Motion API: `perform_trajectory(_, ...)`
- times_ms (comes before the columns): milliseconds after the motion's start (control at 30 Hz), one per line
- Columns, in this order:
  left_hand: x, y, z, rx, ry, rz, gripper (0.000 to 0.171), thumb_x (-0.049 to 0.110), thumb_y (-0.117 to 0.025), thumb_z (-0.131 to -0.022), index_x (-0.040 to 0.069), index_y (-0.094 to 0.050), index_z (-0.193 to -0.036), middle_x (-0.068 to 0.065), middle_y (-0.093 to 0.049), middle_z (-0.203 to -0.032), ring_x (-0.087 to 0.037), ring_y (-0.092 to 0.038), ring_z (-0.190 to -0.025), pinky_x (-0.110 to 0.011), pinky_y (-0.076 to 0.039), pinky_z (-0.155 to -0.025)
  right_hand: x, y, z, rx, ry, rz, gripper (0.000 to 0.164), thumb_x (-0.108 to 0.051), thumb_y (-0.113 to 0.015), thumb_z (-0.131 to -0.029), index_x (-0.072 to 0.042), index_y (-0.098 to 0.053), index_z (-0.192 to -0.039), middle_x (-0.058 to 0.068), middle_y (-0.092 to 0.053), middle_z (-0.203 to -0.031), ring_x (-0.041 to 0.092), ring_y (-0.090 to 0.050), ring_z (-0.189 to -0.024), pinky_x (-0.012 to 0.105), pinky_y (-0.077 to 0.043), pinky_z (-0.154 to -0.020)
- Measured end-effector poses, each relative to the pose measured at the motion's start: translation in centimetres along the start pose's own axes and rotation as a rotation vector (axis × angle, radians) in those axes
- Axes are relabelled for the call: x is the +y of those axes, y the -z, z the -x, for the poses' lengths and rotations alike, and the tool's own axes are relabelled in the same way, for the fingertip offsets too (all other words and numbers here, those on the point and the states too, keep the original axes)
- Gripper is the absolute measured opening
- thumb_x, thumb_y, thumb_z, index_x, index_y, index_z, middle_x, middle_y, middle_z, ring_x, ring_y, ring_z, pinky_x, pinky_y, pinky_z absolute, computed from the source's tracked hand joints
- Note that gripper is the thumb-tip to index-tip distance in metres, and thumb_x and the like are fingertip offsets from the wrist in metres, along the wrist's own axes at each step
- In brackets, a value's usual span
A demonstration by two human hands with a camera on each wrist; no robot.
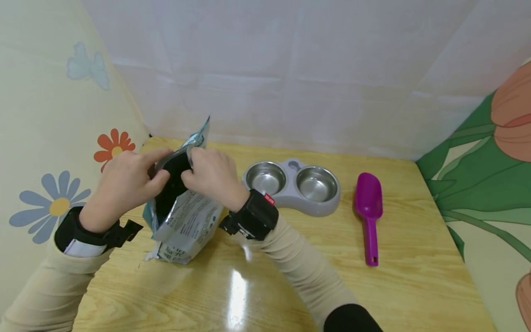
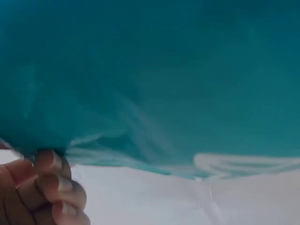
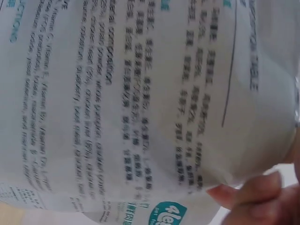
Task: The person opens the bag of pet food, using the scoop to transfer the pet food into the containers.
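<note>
A pet food bag point(image 1: 192, 226) stands on the left part of the table, its mouth spread wide with a dark inside. My left hand point(image 1: 124, 184) pinches the left edge of the mouth between thumb and fingers. Opposite it, my right hand point(image 1: 215, 177) pinches the right edge. The left wrist view is mostly filled by the bag's teal side point(image 2: 164, 84), with curled fingertips point(image 2: 63, 185) at its edge. White printed film point(image 3: 117, 103) of the bag fills the right wrist view, and the right fingers point(image 3: 260, 199) show at its lower right. The bag's contents are hidden in shadow.
Behind the right wrist sits a grey double pet bowl point(image 1: 292, 202) with two steel dishes. Farther right lies a purple scoop point(image 1: 370, 203), handle toward me. The wooden table point(image 1: 290, 276) meets a pale curtain point(image 1: 290, 92) at the back and painted panels on both sides.
</note>
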State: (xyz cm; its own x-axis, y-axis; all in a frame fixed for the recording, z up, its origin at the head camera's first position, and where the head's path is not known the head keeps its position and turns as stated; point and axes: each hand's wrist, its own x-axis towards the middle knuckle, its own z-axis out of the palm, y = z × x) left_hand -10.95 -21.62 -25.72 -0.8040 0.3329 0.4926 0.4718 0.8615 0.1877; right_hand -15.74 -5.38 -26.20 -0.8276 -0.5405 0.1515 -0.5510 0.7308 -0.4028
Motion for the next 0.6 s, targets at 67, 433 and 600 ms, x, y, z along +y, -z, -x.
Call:
perform_trajectory(67, -0.1, 0.1, -0.1, -0.029, -0.006, 0.014, 0.032, 0.006, -0.054, -0.075, 0.003, -0.065, -0.105, 0.004, -0.043, -0.048, -0.006, -0.029, -0.036, -0.025, -0.022, -0.033, 0.1, 0.4, -0.5, -0.02, 0.017, 0.026, 0.024, -0.023, -0.057, -0.083, -0.014, -0.045, -0.064, -0.004, -0.039, -0.054, 0.008, -0.037, -0.044, 0.02, -0.026, -0.038)
perform_trajectory(433, -0.5, 0.9, -2.7, -0.228, 0.002, -0.005, 0.031, 0.013, -0.054, -0.084, 0.0, -0.061, -0.11, 0.001, -0.051, -0.053, -0.01, -0.039, -0.041, -0.028, -0.03, -0.038, -0.5, 1.4, -3.3, -0.17, -0.041, 0.162, 0.009, -0.023, -0.054, -0.085, -0.015, -0.059, -0.085, -0.001, -0.052, -0.081, 0.012, -0.043, -0.065, 0.022, -0.028, -0.049)
perform_trajectory(600, -0.4, 0.2, -2.9, -0.158, -0.05, -0.052, 0.016, 0.009, -0.051, -0.08, 0.008, -0.065, -0.088, 0.003, -0.036, -0.047, -0.012, -0.028, -0.037, -0.025, -0.019, -0.037, -0.5, 0.7, -3.2, -0.103, -0.05, 0.152, 0.01, -0.019, -0.052, -0.084, -0.016, -0.053, -0.075, -0.002, -0.049, -0.072, 0.011, -0.039, -0.059, 0.021, -0.025, -0.046)
